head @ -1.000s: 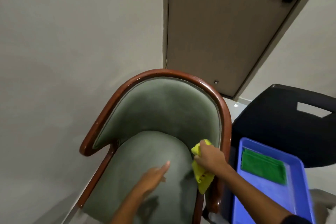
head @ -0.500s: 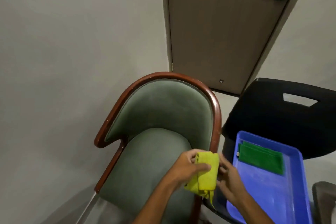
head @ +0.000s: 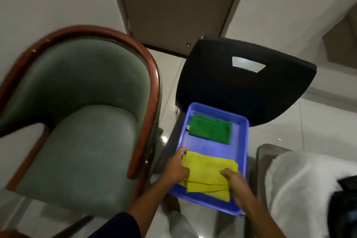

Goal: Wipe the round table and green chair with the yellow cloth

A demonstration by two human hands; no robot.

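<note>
The folded yellow cloth (head: 209,173) lies in the near end of a blue tray (head: 242,141). My left hand (head: 176,168) grips the cloth's left edge. My right hand (head: 235,183) holds its right near corner. The green chair (head: 83,141), with a brown wooden frame, stands to the left of the tray, and neither hand touches it. The round table is out of view.
The blue tray rests on the seat of a black plastic chair (head: 243,83) and also holds a folded green cloth (head: 210,128). A door (head: 177,6) stands behind. A white padded seat (head: 301,183) is at the right, with a dark object (head: 345,208) on it.
Both hands carried the yellow cloth from over the green chair's seat rightward into the blue tray. The camera swung right, so the green chair shifted left in view.
</note>
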